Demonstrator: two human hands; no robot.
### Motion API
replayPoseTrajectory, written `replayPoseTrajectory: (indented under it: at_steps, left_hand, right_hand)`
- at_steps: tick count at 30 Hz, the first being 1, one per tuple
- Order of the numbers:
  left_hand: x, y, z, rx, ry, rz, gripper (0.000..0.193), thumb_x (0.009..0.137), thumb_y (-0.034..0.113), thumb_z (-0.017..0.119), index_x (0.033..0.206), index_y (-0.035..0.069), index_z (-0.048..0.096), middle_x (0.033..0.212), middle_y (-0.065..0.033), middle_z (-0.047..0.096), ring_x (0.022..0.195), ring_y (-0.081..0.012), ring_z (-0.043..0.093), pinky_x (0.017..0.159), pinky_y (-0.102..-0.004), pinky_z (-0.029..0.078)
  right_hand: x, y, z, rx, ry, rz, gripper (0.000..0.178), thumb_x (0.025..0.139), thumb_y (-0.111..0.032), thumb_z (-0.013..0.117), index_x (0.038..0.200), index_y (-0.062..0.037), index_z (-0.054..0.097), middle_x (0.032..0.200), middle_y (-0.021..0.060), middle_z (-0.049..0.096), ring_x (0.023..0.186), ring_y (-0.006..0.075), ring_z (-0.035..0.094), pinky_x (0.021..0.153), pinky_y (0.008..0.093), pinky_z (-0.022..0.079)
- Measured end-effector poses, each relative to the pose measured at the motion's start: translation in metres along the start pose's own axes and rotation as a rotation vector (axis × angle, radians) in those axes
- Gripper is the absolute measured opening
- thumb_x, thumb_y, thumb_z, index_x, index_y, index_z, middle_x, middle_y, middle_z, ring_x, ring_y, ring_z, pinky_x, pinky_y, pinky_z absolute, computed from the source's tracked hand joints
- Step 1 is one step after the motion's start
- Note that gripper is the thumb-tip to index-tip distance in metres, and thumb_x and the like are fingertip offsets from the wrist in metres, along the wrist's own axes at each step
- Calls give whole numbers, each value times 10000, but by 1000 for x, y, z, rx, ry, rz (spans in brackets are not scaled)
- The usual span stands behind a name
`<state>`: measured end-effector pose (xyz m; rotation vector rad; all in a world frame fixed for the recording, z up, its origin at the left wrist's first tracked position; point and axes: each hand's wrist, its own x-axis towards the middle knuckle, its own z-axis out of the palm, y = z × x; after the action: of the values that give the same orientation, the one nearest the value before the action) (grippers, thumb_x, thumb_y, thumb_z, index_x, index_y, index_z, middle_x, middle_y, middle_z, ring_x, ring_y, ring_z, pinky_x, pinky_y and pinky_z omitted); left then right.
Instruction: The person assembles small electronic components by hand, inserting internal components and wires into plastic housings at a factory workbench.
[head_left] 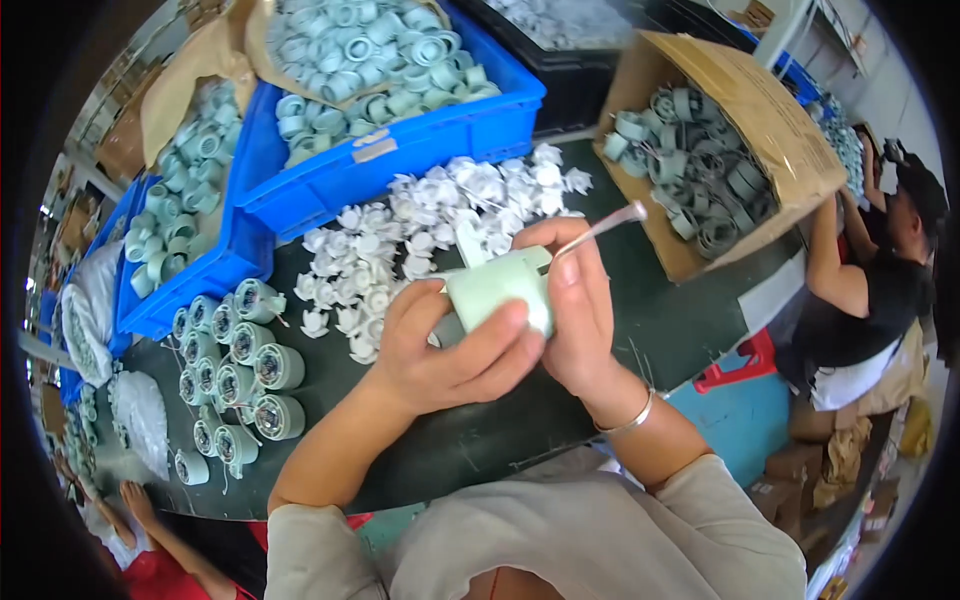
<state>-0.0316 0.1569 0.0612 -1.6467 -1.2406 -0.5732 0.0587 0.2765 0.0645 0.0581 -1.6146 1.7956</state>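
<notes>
Above the middle of the table I hold a pale green rounded plastic housing [490, 292] with small tabs on its upper side. My left hand [440, 355] is closed round its left and near sides, thumb across the front. The fingers of my right hand [582, 315] grip its right side. From between those fingers a thin pale strand or stick [603, 226] with a lighter tip points up to the right; whether it joins the housing is hidden. Beyond my hands lies a pile of white flower-shaped plastic parts [440, 215].
Several pale green assembled cylinders [278, 366] stand at left on the dark green table [430, 455]. Blue crates [400, 155] of pale rings stand behind. A cardboard box [790, 130] of grey-green rings sits at right. Other people [880, 270] are at both sides.
</notes>
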Motion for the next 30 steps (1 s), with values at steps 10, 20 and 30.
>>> replayPoseTrajectory:
  at_steps: [10,20,30]
  left_hand:
    - [9,69,-2,-1003,116,-986,723,718,325,657,1184,-50,250,1042,-181,418,948,-249,435,807,-369,371]
    - [-2,54,-3,-709,78,-620,828,630,398,717,1209,7,273,1072,-208,407,932,-329,461,742,-413,413]
    - [-55,87,-39,-1159,89,-1645,574,804,93,569,1279,-5,263,1086,-121,432,919,-135,465,762,-265,422]
  right_hand:
    - [-29,-7,-17,-63,-206,-254,452,842,-435,395,1049,-39,326,1118,240,349,1025,303,414,859,417,351]
    - [-43,-28,7,12,-172,177,594,864,-540,181,1121,-28,337,1173,205,423,1032,236,462,879,356,375]
    - [-39,7,19,-604,-655,30,721,683,-193,689,1247,24,296,1274,237,284,1193,358,304,955,371,292]
